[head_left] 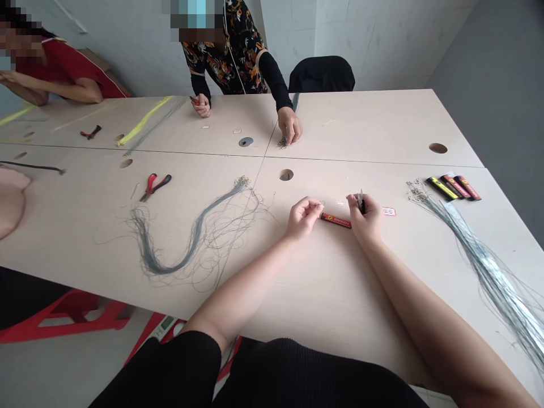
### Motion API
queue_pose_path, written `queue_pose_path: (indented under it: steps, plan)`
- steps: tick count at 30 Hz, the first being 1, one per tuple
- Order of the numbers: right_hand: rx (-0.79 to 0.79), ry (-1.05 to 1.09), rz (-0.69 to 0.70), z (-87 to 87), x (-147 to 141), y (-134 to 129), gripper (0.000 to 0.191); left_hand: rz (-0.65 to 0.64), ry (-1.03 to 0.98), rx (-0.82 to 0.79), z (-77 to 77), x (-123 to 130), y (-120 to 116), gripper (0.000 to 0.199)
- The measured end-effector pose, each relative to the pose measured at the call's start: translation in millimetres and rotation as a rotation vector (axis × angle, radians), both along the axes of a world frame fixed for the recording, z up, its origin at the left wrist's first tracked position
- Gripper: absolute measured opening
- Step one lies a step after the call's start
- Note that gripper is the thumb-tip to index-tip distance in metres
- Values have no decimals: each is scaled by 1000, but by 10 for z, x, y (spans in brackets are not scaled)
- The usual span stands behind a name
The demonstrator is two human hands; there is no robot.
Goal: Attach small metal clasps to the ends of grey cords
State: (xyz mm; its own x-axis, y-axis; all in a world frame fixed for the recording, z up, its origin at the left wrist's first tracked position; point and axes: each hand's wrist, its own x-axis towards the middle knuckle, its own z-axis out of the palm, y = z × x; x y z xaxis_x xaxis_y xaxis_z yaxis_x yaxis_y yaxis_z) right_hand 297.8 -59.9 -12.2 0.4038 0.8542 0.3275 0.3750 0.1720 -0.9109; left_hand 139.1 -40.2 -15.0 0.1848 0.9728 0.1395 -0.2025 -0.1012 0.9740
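Observation:
My left hand (304,218) is closed in a pinch at the table's middle. A thin strand seems to be at its fingertips, too fine to make out well. My right hand (369,220) is wrapped around small dark-handled snips (361,203), the metal tip pointing up and away from me. Between both hands lies a red and black tube (336,220) that looks like a lighter. To the left a curved bundle of grey-green fishing line (193,243) spreads loose strands, with small brassy metal bits (242,181) at its upper end.
Red-handled pliers (153,187) lie left. On the right are another line bundle (480,249) and several tubes (454,187). Round holes (286,175) pierce the table. Across it, a co-worker's hand (289,126) touches small metal bits; another person (80,73) sits far left.

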Motion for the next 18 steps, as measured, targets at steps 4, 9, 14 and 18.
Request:
queue_pose_path:
  steps: [4,9,14,18]
  plan:
    - [5,116,161,43,-117,-71,20,25,104,115,-12,4,-46,32]
    - [-104,181,244,38,-226,-134,20,17,186,244,-56,9,-56,30]
    - [-121,198,240,25,-235,-135,19,6,198,303,-68,9,-50,29]
    - [-113,189,253,20,-222,-132,19,-7,185,287,-72,5,-48,30]
